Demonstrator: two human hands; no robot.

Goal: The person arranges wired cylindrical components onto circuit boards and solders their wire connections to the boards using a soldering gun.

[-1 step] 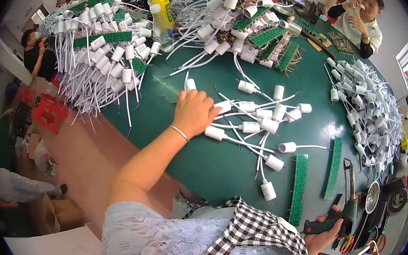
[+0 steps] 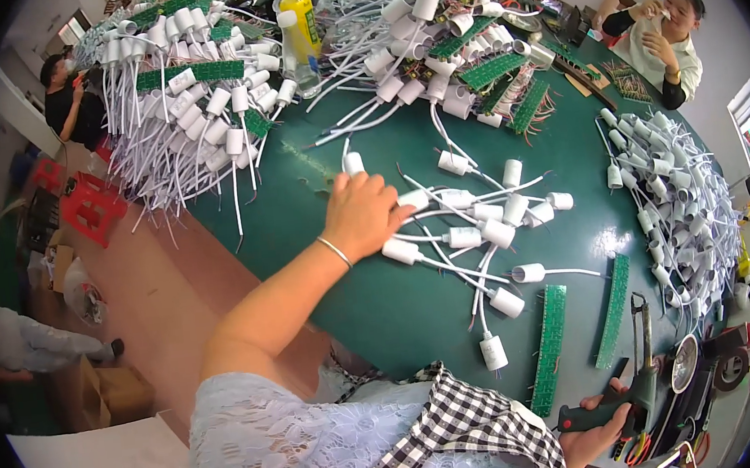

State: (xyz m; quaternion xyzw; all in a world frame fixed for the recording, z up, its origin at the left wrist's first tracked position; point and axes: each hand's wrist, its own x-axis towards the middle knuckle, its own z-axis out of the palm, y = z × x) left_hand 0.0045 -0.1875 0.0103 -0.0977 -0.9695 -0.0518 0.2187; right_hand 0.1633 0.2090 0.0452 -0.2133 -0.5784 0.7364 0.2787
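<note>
My left hand [image 2: 362,220], with a bangle at the wrist, rests palm down on the green table at the left side of a loose group of white cylindrical lamp holders with white cables. Its fingers are curled, and what lies under them is hidden. One lamp holder [image 2: 353,163] shows just beyond the fingers; another [image 2: 412,201] lies against the thumb side. Low at the right, my right hand [image 2: 598,436] grips the dark green and red handle of a soldering gun [image 2: 644,388], its slim metal nozzle pointing up. Two long green circuit board strips [image 2: 549,348] [image 2: 613,310] lie left of the gun.
Large heaps of lamp holders stand at the far left [image 2: 201,115], far middle [image 2: 411,41] and right [image 2: 674,196]. A yellow-labelled bottle [image 2: 301,24] stands between the far heaps. Across the table sits a person [image 2: 664,44]; a red stool [image 2: 91,207] stands on the floor at left.
My left hand has shifted slightly right and toward me, and the lamp holders near it have moved a little the same way. My right hand stays put with the soldering gun.
</note>
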